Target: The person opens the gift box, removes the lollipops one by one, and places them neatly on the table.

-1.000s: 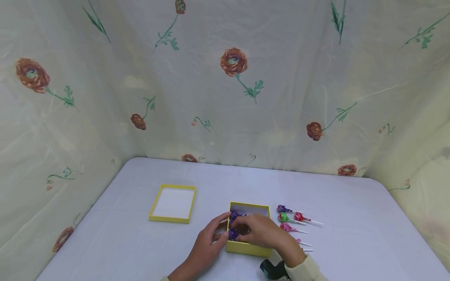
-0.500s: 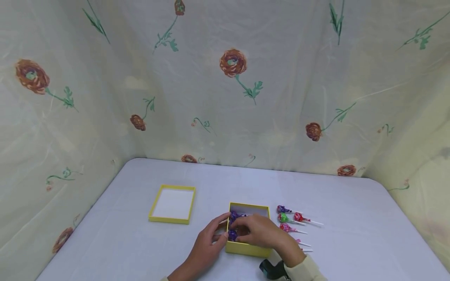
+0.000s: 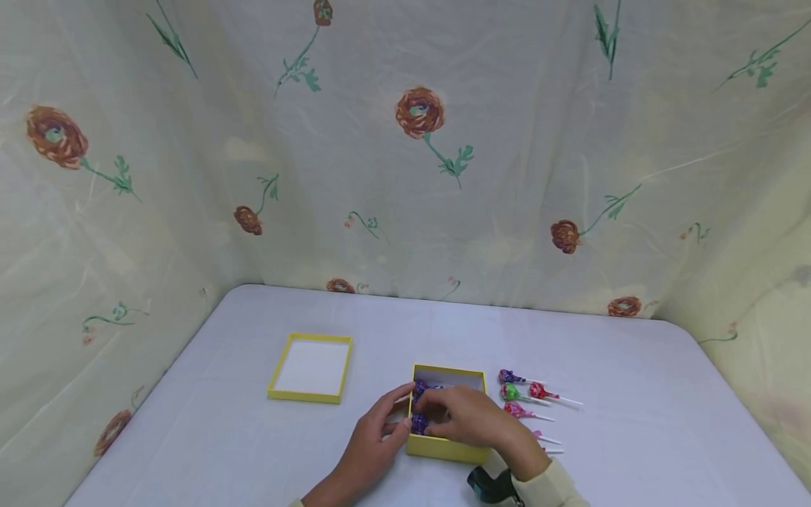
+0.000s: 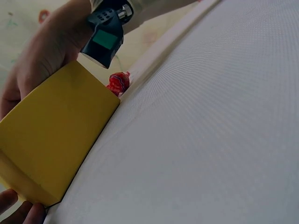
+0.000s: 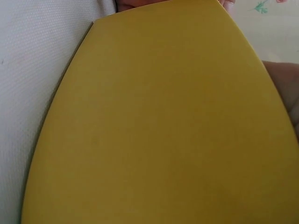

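Observation:
An open yellow box (image 3: 446, 451) stands on the white table, with several purple-wrapped lollipops (image 3: 419, 423) showing along its left inside. My left hand (image 3: 375, 435) holds the box by its left wall, thumb and index finger at the rim. Its fingertips (image 4: 35, 213) press low against the wall in the left wrist view. Reaching over the right wall, my right hand (image 3: 472, 421) has bent fingers down inside the box, among the lollipops. I cannot tell whether its fingertips pinch one, since the hand covers that spot. The box's outer side fills the right wrist view.
To the left lies the yellow-rimmed box lid (image 3: 312, 366), white inside facing up. Right of the box are several loose lollipops, among them a green one (image 3: 510, 392) and a red one (image 3: 538, 391). A dark wrist device (image 3: 491, 486) sits below my right forearm. Floral curtains (image 3: 355, 155) surround the table.
My right fingers shift very slightly inside the box. The box, lid, loose lollipops and left hand look unchanged.

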`<state>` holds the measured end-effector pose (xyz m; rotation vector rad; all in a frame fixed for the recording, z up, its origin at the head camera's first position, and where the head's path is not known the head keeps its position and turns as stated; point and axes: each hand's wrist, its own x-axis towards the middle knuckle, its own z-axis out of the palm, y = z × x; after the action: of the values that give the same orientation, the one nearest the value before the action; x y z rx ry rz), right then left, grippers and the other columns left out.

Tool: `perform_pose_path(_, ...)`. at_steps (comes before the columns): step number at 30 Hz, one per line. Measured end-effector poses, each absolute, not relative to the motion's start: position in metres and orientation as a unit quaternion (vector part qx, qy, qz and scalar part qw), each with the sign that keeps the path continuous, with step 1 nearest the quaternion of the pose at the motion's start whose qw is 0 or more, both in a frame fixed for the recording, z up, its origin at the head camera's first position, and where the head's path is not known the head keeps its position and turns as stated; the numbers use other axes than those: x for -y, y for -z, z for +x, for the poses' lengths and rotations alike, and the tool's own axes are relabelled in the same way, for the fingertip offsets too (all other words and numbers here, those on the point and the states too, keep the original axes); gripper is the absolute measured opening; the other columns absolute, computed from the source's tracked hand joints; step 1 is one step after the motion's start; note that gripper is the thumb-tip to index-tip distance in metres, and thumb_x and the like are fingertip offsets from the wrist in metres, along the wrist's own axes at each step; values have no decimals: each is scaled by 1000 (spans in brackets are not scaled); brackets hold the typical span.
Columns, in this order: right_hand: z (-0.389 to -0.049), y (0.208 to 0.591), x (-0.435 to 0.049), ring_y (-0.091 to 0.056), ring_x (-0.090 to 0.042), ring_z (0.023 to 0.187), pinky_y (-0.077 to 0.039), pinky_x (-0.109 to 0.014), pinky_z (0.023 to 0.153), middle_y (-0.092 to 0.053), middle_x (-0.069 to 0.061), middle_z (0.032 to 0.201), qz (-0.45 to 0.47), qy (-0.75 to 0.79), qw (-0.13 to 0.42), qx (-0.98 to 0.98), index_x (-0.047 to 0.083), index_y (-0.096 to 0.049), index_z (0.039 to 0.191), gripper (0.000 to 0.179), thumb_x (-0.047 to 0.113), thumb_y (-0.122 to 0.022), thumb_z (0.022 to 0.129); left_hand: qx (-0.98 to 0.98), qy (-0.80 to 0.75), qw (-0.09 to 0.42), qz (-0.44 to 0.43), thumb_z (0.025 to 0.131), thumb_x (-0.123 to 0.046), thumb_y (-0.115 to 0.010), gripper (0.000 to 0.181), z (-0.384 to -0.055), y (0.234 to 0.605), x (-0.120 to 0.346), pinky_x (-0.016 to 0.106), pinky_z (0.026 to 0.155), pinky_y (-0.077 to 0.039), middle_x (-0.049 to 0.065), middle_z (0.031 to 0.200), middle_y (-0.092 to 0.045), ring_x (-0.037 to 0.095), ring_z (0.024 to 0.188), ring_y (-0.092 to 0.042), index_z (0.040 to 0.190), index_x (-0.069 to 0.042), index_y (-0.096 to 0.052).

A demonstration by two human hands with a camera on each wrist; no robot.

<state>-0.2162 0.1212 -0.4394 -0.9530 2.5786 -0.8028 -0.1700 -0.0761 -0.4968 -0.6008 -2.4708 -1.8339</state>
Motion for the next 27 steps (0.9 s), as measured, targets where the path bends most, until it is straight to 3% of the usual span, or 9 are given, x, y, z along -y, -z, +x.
perform_pose_path(13,-215,439,-122,-57,-7,76,-48,-22,65,-65,9,87,-342,285,121,-887,21,-71,103,23,19,-76,80,784,585,20,-209,99,-14,-51,48,-169,497,76,23,90,-52,8,145,-45,29,127,-50,146,-15,-40)
perform_pose_path(27,-214,443,-122,-58,-5,75,-49,-23,65,-62,12,83,-323,320,108,-884,23,-66,95,17,21,-76,82,783,588,10,-201,99,-18,-52,49,-170,499,76,20,90,-51,3,145,-44,25,127,-50,146,-20,-40)
